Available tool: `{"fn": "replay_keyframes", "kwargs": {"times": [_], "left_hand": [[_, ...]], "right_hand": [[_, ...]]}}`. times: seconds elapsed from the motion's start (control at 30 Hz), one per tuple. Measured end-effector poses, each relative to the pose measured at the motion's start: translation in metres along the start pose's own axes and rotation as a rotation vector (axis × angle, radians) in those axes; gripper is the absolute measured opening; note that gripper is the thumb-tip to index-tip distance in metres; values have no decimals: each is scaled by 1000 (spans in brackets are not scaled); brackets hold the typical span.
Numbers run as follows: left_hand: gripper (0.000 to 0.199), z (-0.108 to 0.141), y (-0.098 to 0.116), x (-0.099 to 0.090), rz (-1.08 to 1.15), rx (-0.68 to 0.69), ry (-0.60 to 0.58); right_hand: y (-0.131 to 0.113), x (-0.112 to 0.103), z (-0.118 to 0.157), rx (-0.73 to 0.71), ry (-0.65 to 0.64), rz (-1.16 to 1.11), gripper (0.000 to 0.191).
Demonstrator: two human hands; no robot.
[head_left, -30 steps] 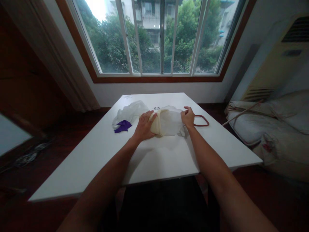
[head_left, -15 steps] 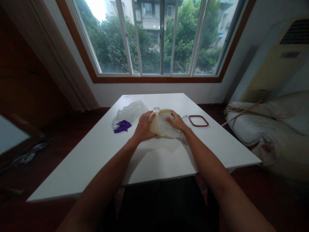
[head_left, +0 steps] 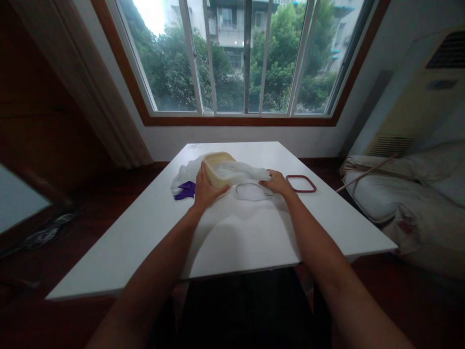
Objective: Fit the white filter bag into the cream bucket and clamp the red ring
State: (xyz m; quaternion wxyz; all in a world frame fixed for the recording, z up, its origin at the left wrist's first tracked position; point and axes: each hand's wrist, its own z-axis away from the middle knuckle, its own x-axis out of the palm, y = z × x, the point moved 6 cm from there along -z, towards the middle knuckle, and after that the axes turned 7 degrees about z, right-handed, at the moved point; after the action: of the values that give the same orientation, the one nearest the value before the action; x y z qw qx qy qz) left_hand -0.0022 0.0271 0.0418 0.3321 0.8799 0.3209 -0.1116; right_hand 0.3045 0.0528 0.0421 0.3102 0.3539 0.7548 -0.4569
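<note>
A pale yellow container (head_left: pixel 218 180) is tilted over the white table (head_left: pixel 145 242), its opening facing right. My left hand (head_left: pixel 208 189) grips its left and near side. Translucent white plastic (head_left: pixel 245 170) stretches from inside the container to my right hand (head_left: pixel 274 182), whose fingers are pinched on it. Below the plastic, a clear, thin-rimmed rounded piece (head_left: pixel 252 192) lies on the table. A purple cloth-like piece (head_left: pixel 185 190) rests left of my left hand, against a crumpled clear bag (head_left: pixel 181 174).
A dark red rounded-square ring (head_left: pixel 301 183) lies on the table right of my right hand. Beyond the table is a window (head_left: pixel 236 63). A covered, bulky pile (head_left: pixel 385 184) with a thin stick stands at the right, beside a tall cabinet-like unit (head_left: pixel 417 102).
My left hand and the container have moved left and tilted. The white plastic is now drawn out to the right by my right hand, and the clear rounded piece below has come into view.
</note>
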Motion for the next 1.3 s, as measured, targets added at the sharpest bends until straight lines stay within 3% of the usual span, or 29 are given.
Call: {"fn": "replay_keyframes", "kwargs": {"times": [0.17, 0.27, 0.37, 0.47, 0.57, 0.67, 0.77, 0.87, 1.0, 1.3], "left_hand": [[138, -1, -1, -1, 27, -23, 6], [139, -1, -3, -1, 30, -40, 11], [140, -1, -3, -1, 10, -42, 5], [140, -1, 0, -1, -15, -16, 1], [136, 0, 4, 0, -55, 34, -1], [134, 1, 12, 5, -102, 119, -27], [131, 4, 23, 12, -135, 225, -71], [127, 8, 34, 18, -142, 307, -117], [121, 11, 44, 22, -155, 384, -176], [122, 10, 38, 21, -154, 366, -154]], "right_hand": [[56, -9, -3, 266, 170, 34, 47], [68, -26, 0, 376, 401, -87, 58], [56, -50, 7, 331, 682, -177, 59], [18, -67, 16, 131, 820, -170, 48], [-35, -67, 21, -112, 724, -167, 51], [-86, -46, 25, -306, 463, -64, 93], [-114, -19, 29, -411, 251, 48, 117], [-115, 2, 29, -440, 121, 122, 127], [-100, 14, 23, -429, 1, 152, 132], [-84, 18, 19, -320, 43, 64, 118]]}}
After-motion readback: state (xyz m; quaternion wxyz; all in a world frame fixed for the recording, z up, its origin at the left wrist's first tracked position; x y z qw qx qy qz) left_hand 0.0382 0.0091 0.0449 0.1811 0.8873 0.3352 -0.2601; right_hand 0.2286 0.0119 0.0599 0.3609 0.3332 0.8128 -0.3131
